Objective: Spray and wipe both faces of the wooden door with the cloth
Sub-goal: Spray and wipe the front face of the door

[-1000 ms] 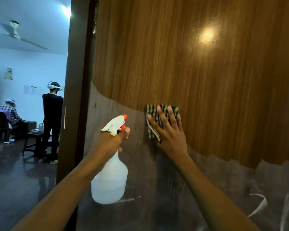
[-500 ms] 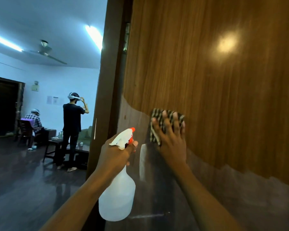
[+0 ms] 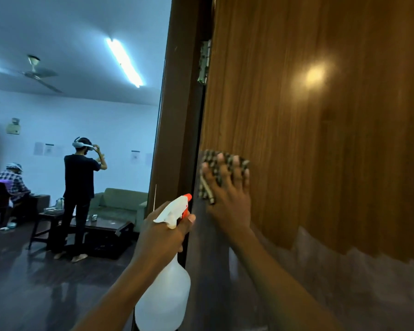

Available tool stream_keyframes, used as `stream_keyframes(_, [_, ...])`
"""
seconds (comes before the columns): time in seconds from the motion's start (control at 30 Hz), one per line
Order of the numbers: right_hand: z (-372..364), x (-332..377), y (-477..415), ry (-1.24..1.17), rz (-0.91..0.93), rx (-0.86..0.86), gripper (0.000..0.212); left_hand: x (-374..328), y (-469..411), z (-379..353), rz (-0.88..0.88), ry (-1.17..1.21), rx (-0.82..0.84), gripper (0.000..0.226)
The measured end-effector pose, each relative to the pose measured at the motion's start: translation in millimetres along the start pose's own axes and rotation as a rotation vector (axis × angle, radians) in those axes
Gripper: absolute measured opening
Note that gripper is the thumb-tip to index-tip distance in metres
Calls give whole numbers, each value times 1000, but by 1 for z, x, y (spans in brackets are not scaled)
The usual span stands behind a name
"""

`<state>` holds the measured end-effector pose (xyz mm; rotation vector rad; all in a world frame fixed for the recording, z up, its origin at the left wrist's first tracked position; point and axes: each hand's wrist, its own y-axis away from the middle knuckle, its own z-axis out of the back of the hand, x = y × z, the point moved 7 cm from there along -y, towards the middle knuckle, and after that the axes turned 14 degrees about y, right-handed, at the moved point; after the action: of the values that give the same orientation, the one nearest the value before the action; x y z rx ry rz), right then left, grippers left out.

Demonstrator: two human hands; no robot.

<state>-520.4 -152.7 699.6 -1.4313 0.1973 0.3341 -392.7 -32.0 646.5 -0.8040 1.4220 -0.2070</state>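
The wooden door [image 3: 320, 139] fills the right half of the view; its upper part is glossy brown, its lower part dull and grey. My right hand [image 3: 230, 199] presses a striped cloth [image 3: 213, 163] flat against the door near its hinge edge, fingers spread. My left hand [image 3: 163, 232] grips the neck of a translucent spray bottle [image 3: 163, 297] with a white head and orange nozzle, held upright just left of the door edge.
The dark door frame [image 3: 175, 115] with a hinge [image 3: 204, 60] stands left of the door. Beyond it are a room with a standing person [image 3: 79, 187], a seated person [image 3: 12, 182], a low table [image 3: 81, 228], a green sofa [image 3: 120, 201] and a ceiling fan [image 3: 36, 72].
My right hand and the cloth have slid left across the door toward the hinge edge. The view has turned left, showing more of the room; the bottle stays in my left hand.
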Motion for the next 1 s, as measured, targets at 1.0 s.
stream_keyframes(1.0, [-7,11,81,5,-214,79,76,43,18,21,-18,23,32,33])
